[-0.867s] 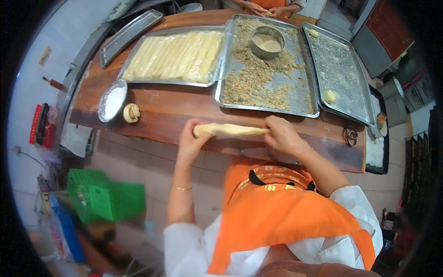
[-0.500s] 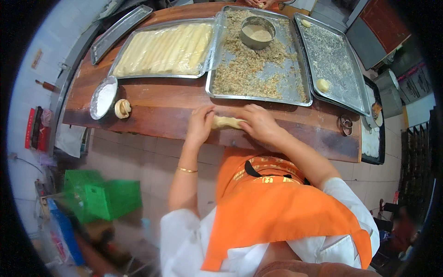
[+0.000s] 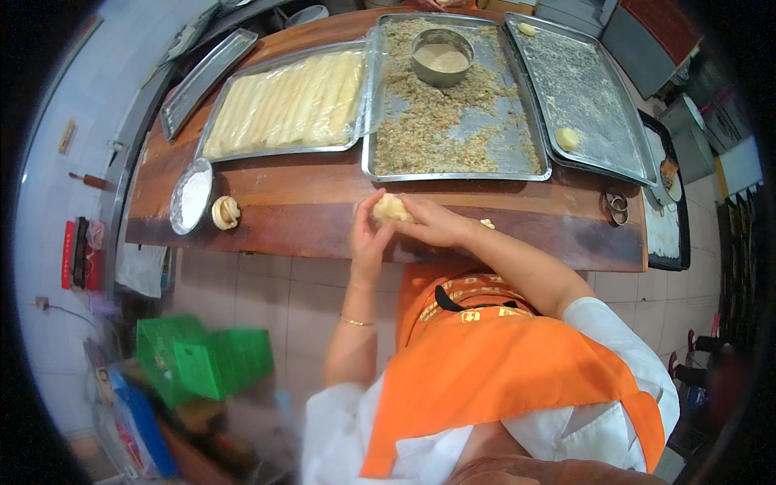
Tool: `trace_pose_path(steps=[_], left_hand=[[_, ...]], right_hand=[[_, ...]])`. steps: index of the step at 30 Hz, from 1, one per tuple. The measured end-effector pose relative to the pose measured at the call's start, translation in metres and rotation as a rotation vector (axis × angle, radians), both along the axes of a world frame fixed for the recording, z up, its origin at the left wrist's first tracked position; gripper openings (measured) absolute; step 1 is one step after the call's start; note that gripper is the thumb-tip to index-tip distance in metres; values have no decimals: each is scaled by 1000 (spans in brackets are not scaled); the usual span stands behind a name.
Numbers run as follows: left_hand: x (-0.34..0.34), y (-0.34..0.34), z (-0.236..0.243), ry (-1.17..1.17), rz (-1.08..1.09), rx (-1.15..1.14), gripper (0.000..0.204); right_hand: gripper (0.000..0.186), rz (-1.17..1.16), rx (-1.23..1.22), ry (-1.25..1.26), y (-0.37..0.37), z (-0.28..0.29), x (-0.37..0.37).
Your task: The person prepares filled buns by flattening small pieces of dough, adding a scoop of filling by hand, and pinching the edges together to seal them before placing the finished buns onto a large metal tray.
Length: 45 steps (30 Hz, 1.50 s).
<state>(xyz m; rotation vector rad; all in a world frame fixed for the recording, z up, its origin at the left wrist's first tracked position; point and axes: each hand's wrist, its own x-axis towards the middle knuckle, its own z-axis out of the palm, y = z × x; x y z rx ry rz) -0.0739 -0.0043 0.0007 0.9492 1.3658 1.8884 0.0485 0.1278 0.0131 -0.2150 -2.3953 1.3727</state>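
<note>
Dough lump between both hands, over the worktop's near edge

Pale dough lump sits between the person's two hands, above the worktop close to its near long edge. Left hand grips it from the left, fingers up along that side. Right hand comes in across from the right, its fingers on the lump's right side. Neither hand is free — both are clasped on the same lump.

Key relation: lump lies straight between the fingers, right of the left hand and left of the right hand, so about equally near to both. Looks roundish, no clear long axis; the underside and palms are hidden and the left hand is a bit blurred, so can't tell whether it also rests on the wood.

Beyond the lump, toward the far edge: the filling tray, its near left corner just past the hands. A small dough bit lies on the worktop by the right forearm — right hand is the nearer one. Ring cutters by the near right corner, twisted dough piece toward the near left corner, well apart from both hands.
</note>
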Motion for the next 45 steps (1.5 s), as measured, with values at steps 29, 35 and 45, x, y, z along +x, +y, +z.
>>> trace_pose_path(steps=[29,35,45], left_hand=[[-22,6,-22,1402,560,-468,25],[18,-10,-13,1455,71,-459,45],[62,43,-11,1093,-115,-268,39]], right_hand=[[38,-174,493,-160,-2,-8,53],[33,-192,592,-299,21,-1,90],[29,-225,-48,-220,30,19,94]])
